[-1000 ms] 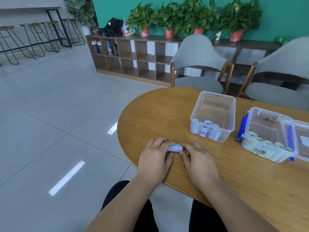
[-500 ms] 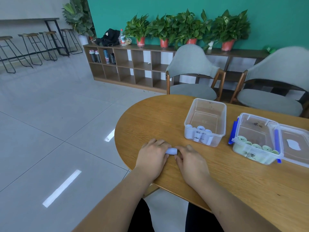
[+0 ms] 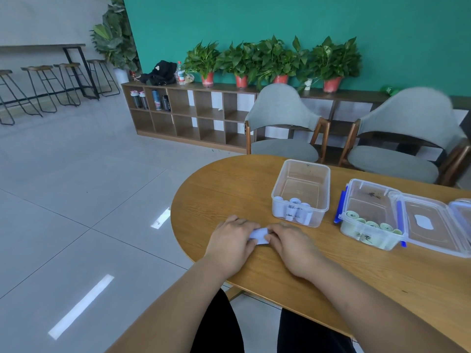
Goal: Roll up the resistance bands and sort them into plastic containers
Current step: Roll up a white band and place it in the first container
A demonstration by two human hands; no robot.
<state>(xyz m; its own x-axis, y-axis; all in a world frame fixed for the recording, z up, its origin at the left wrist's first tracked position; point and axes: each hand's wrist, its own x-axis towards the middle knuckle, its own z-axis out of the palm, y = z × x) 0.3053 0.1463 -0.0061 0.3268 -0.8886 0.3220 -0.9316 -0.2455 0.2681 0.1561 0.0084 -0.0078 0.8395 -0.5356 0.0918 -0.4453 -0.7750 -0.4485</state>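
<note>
A pale lilac resistance band point(image 3: 259, 236), mostly rolled, lies on the wooden table point(image 3: 382, 271) near its front edge. My left hand point(image 3: 230, 242) and my right hand point(image 3: 293, 244) press on it from either side, fingers curled over the roll, which is largely hidden. Behind the hands stands a clear lidless container point(image 3: 302, 192) holding several rolled lilac bands at its near end. To its right, a clear container with blue clips point(image 3: 369, 215) holds several rolled pale green bands.
The green-band container's hinged lid point(image 3: 435, 226) lies open flat to the right. Two grey chairs point(image 3: 283, 128) stand behind the table. A low wooden shelf point(image 3: 193, 115) with potted plants runs along the green wall. Tiled floor lies to the left.
Both hands stay on the lilac roll; more of the band shows between the fingers now. The camera has tilted up and the view has shifted slightly.
</note>
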